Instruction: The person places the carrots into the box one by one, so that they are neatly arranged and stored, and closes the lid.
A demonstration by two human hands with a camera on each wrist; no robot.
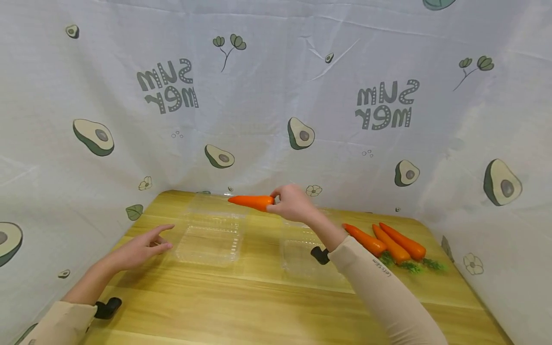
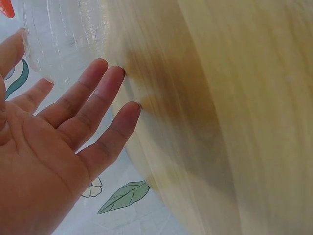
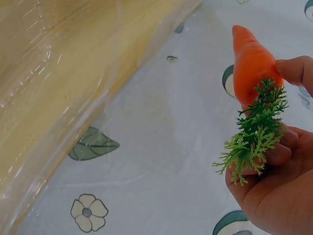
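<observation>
Between its thumb and fingers my right hand grips an orange carrot by the thick end, its tip pointing left above the table. Green leafy tops hang from that carrot in the right wrist view. Just left of a clear plastic box is my left hand, fingers spread and holding nothing. In the left wrist view its palm shows, with the box's clear plastic behind the fingers. A second clear box stands under my right forearm, which partly hides it.
Several carrots are in view; three with green tops lie at the table's right, one being an outer carrot. The wooden table is bounded by a patterned cloth at the back and sides. Raised clear lids stand behind the boxes.
</observation>
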